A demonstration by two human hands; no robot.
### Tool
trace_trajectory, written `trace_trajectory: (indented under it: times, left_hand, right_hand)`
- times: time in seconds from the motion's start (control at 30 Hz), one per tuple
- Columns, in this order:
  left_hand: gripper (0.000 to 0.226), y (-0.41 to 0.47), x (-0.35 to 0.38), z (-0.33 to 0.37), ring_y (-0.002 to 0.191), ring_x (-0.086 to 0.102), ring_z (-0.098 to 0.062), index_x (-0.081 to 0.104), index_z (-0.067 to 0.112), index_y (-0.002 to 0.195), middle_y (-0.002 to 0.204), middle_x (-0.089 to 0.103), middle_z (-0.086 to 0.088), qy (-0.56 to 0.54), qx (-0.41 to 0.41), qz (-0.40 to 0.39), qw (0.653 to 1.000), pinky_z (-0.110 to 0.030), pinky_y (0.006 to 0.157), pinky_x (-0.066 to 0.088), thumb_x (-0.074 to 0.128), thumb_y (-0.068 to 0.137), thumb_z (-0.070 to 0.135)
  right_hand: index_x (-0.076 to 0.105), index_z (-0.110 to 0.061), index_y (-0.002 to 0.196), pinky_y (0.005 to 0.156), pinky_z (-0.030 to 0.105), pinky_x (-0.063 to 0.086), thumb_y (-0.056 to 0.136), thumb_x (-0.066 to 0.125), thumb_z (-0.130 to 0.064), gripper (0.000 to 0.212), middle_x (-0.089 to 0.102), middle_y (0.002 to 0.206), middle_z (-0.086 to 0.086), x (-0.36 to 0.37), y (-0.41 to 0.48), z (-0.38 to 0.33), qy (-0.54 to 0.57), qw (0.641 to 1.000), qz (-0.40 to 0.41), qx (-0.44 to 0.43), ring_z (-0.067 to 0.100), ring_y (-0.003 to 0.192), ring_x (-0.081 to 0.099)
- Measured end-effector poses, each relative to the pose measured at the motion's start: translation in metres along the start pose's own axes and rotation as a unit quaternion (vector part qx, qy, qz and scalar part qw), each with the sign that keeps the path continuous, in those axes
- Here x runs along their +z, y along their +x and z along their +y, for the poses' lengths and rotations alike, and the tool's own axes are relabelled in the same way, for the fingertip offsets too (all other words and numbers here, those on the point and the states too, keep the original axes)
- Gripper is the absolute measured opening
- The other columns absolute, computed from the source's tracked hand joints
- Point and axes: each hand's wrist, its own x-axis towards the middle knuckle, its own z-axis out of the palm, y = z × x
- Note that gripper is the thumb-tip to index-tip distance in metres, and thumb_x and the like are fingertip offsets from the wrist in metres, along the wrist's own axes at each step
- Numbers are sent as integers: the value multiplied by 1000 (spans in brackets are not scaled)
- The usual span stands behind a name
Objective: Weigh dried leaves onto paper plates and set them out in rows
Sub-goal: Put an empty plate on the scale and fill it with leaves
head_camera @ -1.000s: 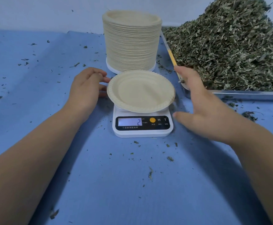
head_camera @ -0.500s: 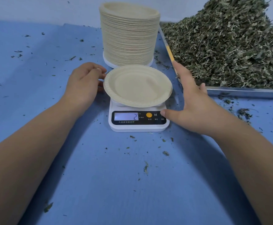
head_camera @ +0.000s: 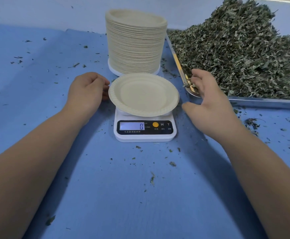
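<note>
An empty paper plate (head_camera: 143, 94) sits on the white scale (head_camera: 145, 133), whose display reads 0, midway across the blue tabletop (head_camera: 140, 195). The left grip (head_camera: 87, 90) rests on the tabletop just beside the plate's left rim, its fingers loosely curled and holding nothing. Whether the fingertips touch the rim cannot be told. The right grip (head_camera: 208, 104) hovers to the right of the scale, apart from the plate, with its fingers spread and slack. Its thumb points toward the scale and its fingertips reach over the near left corner of the metal tray (head_camera: 264, 101). That tray lies toward the far right corner of the tabletop and holds a heap of dried leaves (head_camera: 244, 54). A tall stack of plates (head_camera: 135, 42) stands directly behind the scale, nearer the far edge. Leaf crumbs lie scattered over the tabletop.
</note>
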Motion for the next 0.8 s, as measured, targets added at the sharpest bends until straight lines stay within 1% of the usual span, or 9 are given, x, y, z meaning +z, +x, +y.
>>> trace_trajectory:
  times: [0.1,0.17,0.2,0.3,0.47,0.57,0.67,0.73,0.8]
  left_hand:
    - [27,0,1,-1,65,68,-6,72,16,81,71,74,6,20,7,-2,1000,-23,65,55,45,83,16]
    - [26,0,1,-2,64,68,-7,72,16,81,73,75,5,25,6,6,1000,-23,64,55,47,82,17]
    - [26,0,0,-1,67,70,-10,72,15,81,74,75,4,21,3,8,1000,-26,66,57,47,82,17]
    - [26,-1,0,2,73,73,-18,71,10,84,79,76,-3,16,-12,12,1000,-39,79,63,46,81,16]
    - [33,-5,0,6,75,74,-20,72,11,83,77,76,0,36,-7,3,999,-44,83,63,45,72,24]
    - [31,-4,0,7,78,73,-23,73,15,81,76,75,1,47,-10,0,999,-47,85,62,45,72,24]
    - [29,-3,0,6,79,72,-25,73,17,78,75,75,1,57,-9,-1,998,-49,84,62,45,73,23]
    - [29,-2,1,5,80,71,-26,72,16,77,75,74,2,67,-5,-5,998,-50,83,61,44,72,23]
    - [29,-1,1,5,81,71,-25,72,16,78,75,74,3,76,-4,-7,997,-50,82,62,44,73,24]
  right_hand:
    - [41,-37,144,63,12,38,97,56,-23,51,67,109,-3,0,18,2,-85,995,44,-11,0,78,56]
    - [46,-29,144,51,17,36,100,51,-23,45,61,76,-4,0,38,2,-129,989,56,-35,4,53,50]
    - [47,-24,145,52,23,35,101,48,-21,44,61,79,-4,-1,49,3,-160,984,57,-50,3,49,43]
    - [44,-14,148,55,28,29,104,42,-15,44,64,109,14,-3,88,13,-232,971,22,-47,5,59,39]
    - [47,-10,141,60,32,38,107,36,-30,41,60,112,17,-5,150,30,-287,957,-30,25,24,77,53]
    - [52,-5,129,93,44,42,107,34,-28,37,53,131,21,-6,176,39,-347,937,-27,11,39,125,46]
    - [54,-9,130,120,62,14,100,42,-18,34,48,146,16,-5,192,46,-511,859,4,-35,35,147,28]
    - [52,-16,136,119,69,1,91,50,-17,45,38,157,14,-6,197,50,-571,820,26,-22,34,153,19]
    - [40,-23,147,113,74,-3,88,56,-23,61,19,166,15,-8,197,54,-580,813,29,53,36,155,6]
